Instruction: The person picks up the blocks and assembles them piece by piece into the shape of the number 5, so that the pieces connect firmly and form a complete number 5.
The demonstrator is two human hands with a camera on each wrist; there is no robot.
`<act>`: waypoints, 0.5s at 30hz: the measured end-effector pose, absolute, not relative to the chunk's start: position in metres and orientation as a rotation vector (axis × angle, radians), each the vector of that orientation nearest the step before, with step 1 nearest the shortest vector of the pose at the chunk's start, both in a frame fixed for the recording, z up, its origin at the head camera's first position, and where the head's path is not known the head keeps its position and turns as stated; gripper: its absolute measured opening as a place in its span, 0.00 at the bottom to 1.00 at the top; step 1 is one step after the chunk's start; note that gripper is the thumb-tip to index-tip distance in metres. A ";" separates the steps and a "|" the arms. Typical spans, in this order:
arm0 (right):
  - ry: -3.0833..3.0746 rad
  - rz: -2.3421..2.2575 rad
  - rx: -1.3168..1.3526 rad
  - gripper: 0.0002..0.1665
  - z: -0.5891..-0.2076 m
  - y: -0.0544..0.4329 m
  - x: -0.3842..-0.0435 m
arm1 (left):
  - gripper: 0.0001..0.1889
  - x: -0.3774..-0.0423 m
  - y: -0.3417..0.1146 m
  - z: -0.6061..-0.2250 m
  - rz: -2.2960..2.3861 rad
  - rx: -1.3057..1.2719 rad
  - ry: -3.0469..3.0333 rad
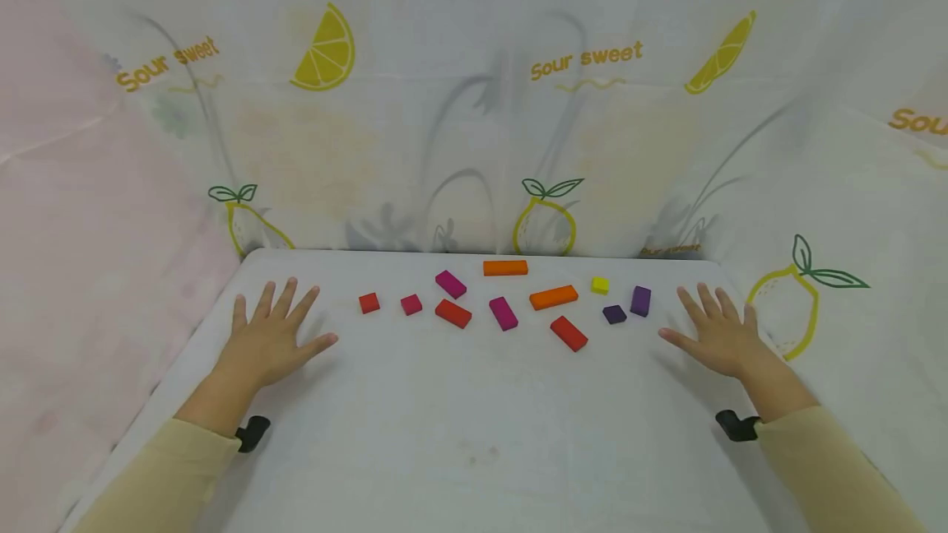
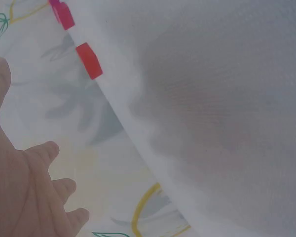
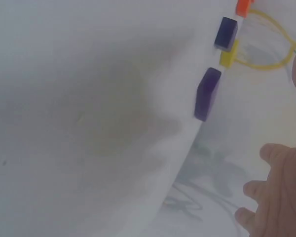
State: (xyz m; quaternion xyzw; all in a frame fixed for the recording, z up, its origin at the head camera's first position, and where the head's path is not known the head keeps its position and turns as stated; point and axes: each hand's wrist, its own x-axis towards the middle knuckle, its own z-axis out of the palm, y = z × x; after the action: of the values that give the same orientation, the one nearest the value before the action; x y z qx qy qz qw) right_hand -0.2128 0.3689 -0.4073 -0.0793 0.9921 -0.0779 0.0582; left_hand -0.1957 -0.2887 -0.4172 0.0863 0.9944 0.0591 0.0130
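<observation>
Both hands hover over the white table with fingers spread and nothing in them. The left hand (image 1: 265, 344) is at the table's left side, nearest a small red block (image 1: 369, 303). My right hand (image 1: 722, 337) is at the right side, nearest a purple block (image 1: 640, 301). Between them lie a dark purple block (image 1: 615, 314), a yellow cube (image 1: 600, 285), two orange bars (image 1: 505, 268), two longer red blocks (image 1: 453, 313), two magenta blocks (image 1: 504, 313) and a small pinkish-red block (image 1: 411, 304). The left wrist view shows the small red block (image 2: 90, 61); the right one shows the purple block (image 3: 207, 94).
The blocks lie scattered along the far part of the white table (image 1: 474, 418). Behind its back edge hangs a pale curtain (image 1: 415, 146) printed with lemons and lettering. A pinkish cloth (image 1: 89, 229) hangs at the left. A black strap (image 1: 253, 433) is on the left wrist.
</observation>
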 end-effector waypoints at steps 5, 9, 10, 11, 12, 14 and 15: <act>3.022 -0.239 -0.289 0.58 -0.406 0.356 -0.218 | 0.52 -0.198 -0.280 -0.416 0.189 0.290 3.104; 3.024 -0.222 -0.304 0.58 -0.404 0.342 -0.224 | 0.52 -0.200 -0.272 -0.414 0.200 0.311 3.114; 3.020 -0.223 -0.305 0.58 -0.403 0.338 -0.225 | 0.52 -0.201 -0.271 -0.415 0.200 0.317 3.115; 3.017 -0.222 -0.309 0.58 -0.403 0.334 -0.227 | 0.52 -0.201 -0.269 -0.415 0.205 0.322 3.110; 3.014 -0.225 -0.314 0.58 -0.402 0.330 -0.228 | 0.52 -0.201 -0.267 -0.415 0.204 0.324 3.106; 3.014 -0.231 -0.328 0.58 -0.401 0.323 -0.231 | 0.52 -0.202 -0.263 -0.417 0.205 0.332 3.104; 3.014 -0.234 -0.335 0.58 -0.401 0.319 -0.233 | 0.51 -0.203 -0.261 -0.418 0.210 0.337 3.106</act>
State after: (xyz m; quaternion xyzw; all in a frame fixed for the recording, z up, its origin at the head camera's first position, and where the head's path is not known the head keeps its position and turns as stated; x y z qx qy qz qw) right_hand -0.2326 0.3194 -0.4009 -0.1098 0.9897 -0.0768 0.0499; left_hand -0.2026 -0.2612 -0.4177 0.1077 0.9919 0.0669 0.0054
